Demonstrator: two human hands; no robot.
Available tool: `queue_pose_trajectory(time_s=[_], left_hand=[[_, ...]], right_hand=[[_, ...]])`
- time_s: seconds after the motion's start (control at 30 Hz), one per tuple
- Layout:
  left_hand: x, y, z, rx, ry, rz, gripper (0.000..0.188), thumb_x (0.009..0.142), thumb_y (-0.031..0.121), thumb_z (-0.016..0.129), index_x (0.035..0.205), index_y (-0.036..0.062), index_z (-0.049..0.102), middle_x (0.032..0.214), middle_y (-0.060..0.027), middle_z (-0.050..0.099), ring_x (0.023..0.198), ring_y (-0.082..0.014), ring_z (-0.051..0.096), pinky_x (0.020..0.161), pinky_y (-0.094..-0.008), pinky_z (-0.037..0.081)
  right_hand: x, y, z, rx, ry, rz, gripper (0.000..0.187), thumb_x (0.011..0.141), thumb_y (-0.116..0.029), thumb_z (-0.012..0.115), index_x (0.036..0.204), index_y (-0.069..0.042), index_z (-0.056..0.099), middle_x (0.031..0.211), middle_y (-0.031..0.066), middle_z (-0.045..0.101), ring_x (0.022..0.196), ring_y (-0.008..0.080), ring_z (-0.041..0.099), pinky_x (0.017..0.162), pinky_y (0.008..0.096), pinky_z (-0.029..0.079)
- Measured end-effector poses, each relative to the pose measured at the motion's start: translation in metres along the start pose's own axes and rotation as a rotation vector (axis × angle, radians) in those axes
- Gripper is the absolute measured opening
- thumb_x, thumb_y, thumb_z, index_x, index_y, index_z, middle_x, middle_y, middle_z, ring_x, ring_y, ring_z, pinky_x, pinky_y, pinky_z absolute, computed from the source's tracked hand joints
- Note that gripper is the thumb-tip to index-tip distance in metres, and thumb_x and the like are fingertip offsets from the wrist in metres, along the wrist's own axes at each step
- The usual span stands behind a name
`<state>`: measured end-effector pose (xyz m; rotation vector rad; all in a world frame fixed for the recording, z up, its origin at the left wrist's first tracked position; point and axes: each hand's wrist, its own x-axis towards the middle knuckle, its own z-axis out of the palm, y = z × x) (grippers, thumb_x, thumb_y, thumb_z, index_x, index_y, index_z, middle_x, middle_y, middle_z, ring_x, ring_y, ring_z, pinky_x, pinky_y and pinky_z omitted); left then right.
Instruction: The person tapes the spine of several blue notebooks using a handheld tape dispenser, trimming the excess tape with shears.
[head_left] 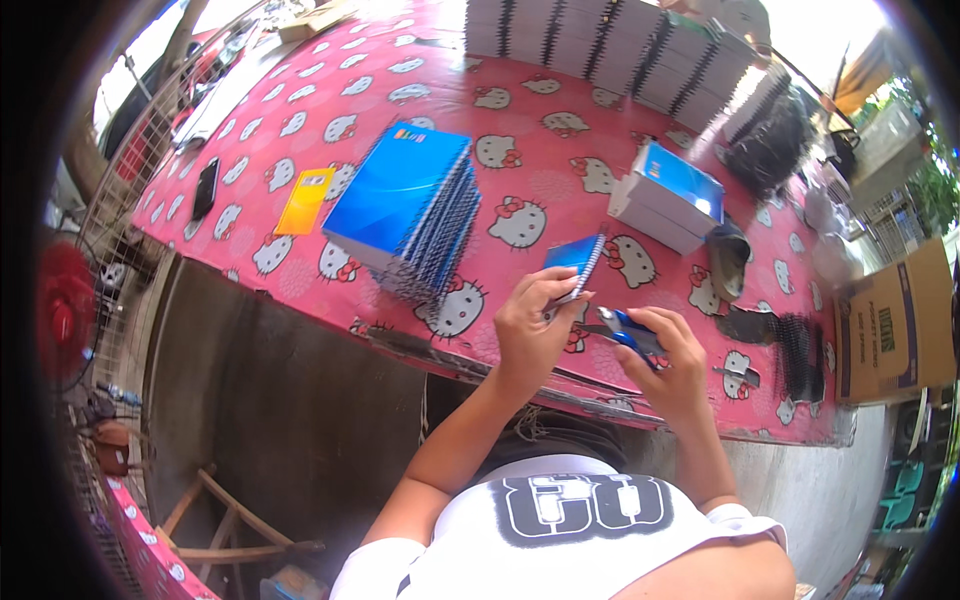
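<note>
My left hand is closed on a small blue spiral notebook, held at an angle above the front edge of the table. My right hand, just to its right, grips blue-handled pliers. Their jaws point left toward the notebook's lower corner and wire binding; whether they touch the wire I cannot tell. Left of my hands stands a stack of blue spiral notebooks. Beyond my right hand sits a pile of white page blocks with a blue cover on top.
A pink patterned cloth covers the table. Stacks of spiral-bound books line its far side. A phone and a yellow booklet lie left. Black binding coils, a dark shoe-like object and a cardboard box are right.
</note>
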<state>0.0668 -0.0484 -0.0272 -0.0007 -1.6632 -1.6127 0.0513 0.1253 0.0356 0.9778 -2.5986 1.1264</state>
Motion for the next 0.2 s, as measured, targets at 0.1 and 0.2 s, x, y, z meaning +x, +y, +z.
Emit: queue_pose_trajectory(time_s=[0.1,0.2], left_hand=[[-0.010,-0.012,0.000,0.011,-0.058,0.032,0.020,0.079,-0.011,0.070,0.097,-0.0032,0.067,0.106,-0.0181,0.066,0.093,-0.0219,0.068,0.077,-0.0308,0.059],[-0.015,-0.012,-0.001,0.008,-0.034,0.048,0.019,0.080,-0.011,0.069,0.097,-0.0016,0.068,0.104,-0.0136,0.067,0.090,-0.0225,0.069,0.071,-0.0294,0.060]], right_hand=[[-0.001,0.008,0.007,-0.024,0.028,-0.033,0.041,0.077,-0.017,0.077,0.112,0.000,0.063,0.109,0.0168,0.063,0.104,0.0325,0.060,0.086,0.0399,0.050],[-0.005,0.010,0.010,-0.006,0.014,-0.054,0.043,0.078,-0.019,0.077,0.113,0.000,0.062,0.110,0.0172,0.063,0.104,0.0328,0.060,0.090,0.0417,0.049]])
